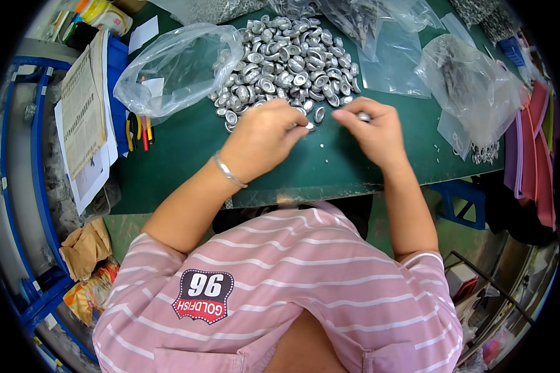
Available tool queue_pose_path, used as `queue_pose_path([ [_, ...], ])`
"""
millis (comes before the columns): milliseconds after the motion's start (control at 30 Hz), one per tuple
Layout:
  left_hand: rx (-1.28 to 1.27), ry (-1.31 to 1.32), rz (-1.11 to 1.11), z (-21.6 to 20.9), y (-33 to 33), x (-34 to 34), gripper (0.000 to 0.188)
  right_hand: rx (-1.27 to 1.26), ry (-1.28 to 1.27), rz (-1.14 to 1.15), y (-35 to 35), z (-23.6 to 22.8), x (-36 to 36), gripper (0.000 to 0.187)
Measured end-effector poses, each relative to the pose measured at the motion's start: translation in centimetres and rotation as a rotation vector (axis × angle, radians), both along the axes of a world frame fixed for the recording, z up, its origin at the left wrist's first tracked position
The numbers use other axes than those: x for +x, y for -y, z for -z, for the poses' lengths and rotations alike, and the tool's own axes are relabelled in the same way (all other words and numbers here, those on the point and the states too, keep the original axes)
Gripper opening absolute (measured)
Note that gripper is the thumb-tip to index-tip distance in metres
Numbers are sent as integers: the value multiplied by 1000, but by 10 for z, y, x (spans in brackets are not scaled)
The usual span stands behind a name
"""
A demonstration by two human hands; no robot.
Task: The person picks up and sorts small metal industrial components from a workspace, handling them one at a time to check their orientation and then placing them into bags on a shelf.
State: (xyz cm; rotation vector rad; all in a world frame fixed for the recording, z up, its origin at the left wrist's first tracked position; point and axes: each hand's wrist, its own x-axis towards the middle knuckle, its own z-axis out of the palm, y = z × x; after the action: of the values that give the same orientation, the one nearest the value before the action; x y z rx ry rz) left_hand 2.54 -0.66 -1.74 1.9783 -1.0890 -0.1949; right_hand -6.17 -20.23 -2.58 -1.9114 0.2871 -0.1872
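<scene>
A heap of small silver oval metal pieces (286, 56) lies on the green tabletop in front of me. My left hand (262, 133) is at the heap's near edge, thumb and fingers pinched together. By its fingertips shows a silver oval piece (310, 126), partly covered by the fingers. To the right, my right hand (374, 129) is raised over the table with its fingers curled round a silver metal piece (363, 117). Between the two hands a single oval piece (319, 114) lies apart from the heap.
An open clear plastic bag (180, 68) lies left of the heap; another clear bag (473, 87) stands at the right. Papers (84, 112) hang beside a blue bin at the left, near pens (145, 133). A blue stool (459, 202) is below the table's right side.
</scene>
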Motion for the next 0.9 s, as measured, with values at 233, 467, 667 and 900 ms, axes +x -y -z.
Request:
queue_pose_path([
  [233,257,334,20,21,13,-11,17,-557,57,8,-28,16,11,15],
  [467,-99,-425,34,15,0,-6,9,485,-34,-37,-3,14,-7,15],
  [667,-452,-1645,158,6,-8,-19,15,1294,-4,-131,-12,15,-18,22],
  [900,-439,-1685,200,2,-8,-21,20,1396,-59,-133,-19,11,-21,23],
])
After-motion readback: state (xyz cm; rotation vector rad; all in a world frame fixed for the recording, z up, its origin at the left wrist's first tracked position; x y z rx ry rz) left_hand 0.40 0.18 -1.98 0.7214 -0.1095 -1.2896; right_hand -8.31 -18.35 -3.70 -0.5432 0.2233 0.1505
